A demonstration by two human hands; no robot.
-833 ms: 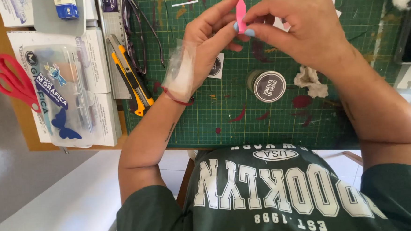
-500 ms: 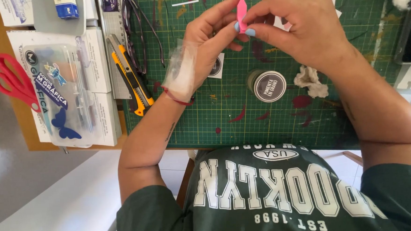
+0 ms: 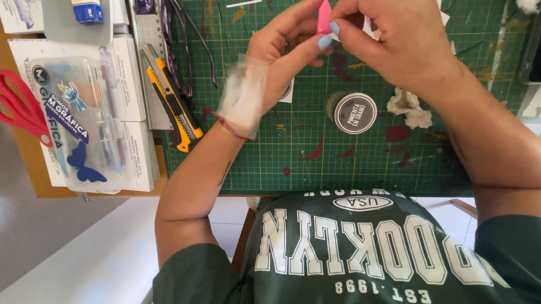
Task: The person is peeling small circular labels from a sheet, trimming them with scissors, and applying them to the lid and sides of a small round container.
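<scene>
Pink and small, the paper piece (image 3: 324, 16) stands upright between both hands, high over the green cutting mat (image 3: 357, 160) at about twelve o'clock in the view. The left hand (image 3: 289, 46) pinches its lower edge between thumb and forefinger, fingers narrowed around it; a patch of white gauze covers the back of that hand near the wrist. The right hand (image 3: 400, 34) closes on the piece from the three o'clock side, fingertips pressed to its edge, so both hands hold the same scrap.

Against the frames from a moment before, almost nothing has moved: the pink piece sits in the same pinch, at the same height, with the same tilt. The fingers look only slightly tighter, which I judge to be fine pressing or creasing rather than any new step.

Below the hands, at about six o'clock from the piece, a small round jar (image 3: 352, 112) with a dark lid stands on the mat, just beside a white crumpled scrap (image 3: 409, 106). Out at nine o'clock lie a yellow utility knife (image 3: 172, 98) and dark-framed glasses (image 3: 178, 46), then a clear plastic case (image 3: 87, 127), and red scissors (image 3: 15, 110) at the bench edge.
</scene>
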